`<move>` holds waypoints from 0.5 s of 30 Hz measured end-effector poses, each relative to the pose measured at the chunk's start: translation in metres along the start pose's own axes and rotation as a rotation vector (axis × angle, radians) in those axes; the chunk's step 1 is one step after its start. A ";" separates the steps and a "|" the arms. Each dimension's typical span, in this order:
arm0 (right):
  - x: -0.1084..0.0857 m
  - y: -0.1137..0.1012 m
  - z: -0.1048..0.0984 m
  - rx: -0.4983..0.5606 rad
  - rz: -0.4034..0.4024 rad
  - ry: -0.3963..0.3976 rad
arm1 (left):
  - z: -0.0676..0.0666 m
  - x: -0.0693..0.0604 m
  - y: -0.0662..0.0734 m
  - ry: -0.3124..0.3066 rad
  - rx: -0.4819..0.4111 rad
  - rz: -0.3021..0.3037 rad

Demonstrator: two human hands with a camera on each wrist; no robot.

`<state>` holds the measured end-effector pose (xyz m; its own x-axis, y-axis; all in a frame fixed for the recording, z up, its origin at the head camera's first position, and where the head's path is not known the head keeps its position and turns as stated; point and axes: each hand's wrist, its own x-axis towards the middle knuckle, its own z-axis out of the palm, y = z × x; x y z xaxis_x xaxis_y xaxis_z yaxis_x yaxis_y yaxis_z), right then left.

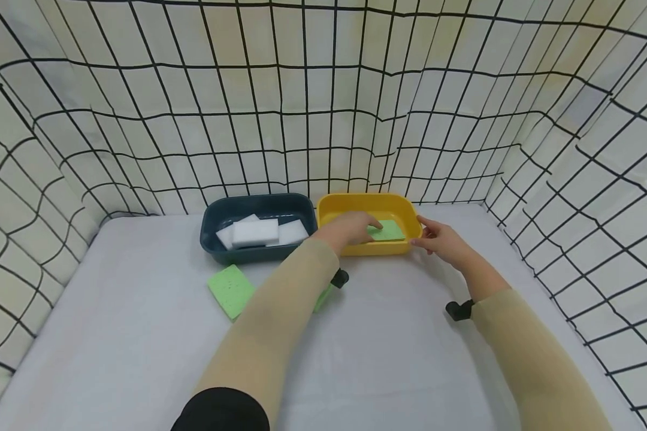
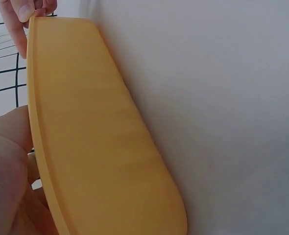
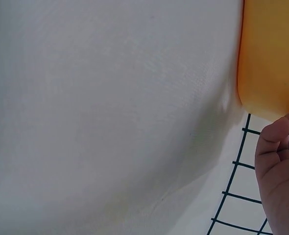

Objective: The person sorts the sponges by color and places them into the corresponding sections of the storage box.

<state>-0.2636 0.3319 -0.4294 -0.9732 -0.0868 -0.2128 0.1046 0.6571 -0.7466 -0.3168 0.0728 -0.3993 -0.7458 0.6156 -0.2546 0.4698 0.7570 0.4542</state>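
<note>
My left hand (image 1: 350, 230) reaches over the near rim into the yellow bin (image 1: 331, 205). Its thumb and fingers curl about the left end of a green sponge (image 1: 390, 231) lying low in that bin. In the left wrist view the bin's wall (image 2: 95, 127) hides the sponge and part of the fingers. At the bin's right end, my right hand (image 1: 441, 240) pinches the rim between thumb and fingers. The right wrist view catches this hand (image 3: 284, 166) against the bin's corner (image 3: 272, 63).
Left of the yellow bin stands a dark blue bin (image 1: 211, 224) with several white sponges (image 1: 256, 233). A green sponge (image 1: 232, 291) lies on the white table (image 1: 113, 335) before it; another green piece (image 1: 322, 298) shows beside my left forearm. Black wire mesh (image 1: 304, 114) surrounds the table's back and sides.
</note>
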 end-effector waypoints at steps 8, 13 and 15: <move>-0.001 -0.006 0.001 0.005 0.006 -0.016 | -0.005 0.000 -0.007 -0.008 -0.013 -0.019; -0.001 -0.006 0.001 0.008 0.016 -0.009 | -0.013 -0.005 -0.009 0.007 0.008 -0.011; -0.001 -0.004 0.000 0.010 0.019 -0.008 | -0.015 -0.008 -0.010 0.014 0.010 -0.006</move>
<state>-0.2626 0.3290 -0.4264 -0.9694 -0.0806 -0.2317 0.1247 0.6514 -0.7484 -0.3224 0.0571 -0.3891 -0.7552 0.6079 -0.2453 0.4700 0.7630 0.4438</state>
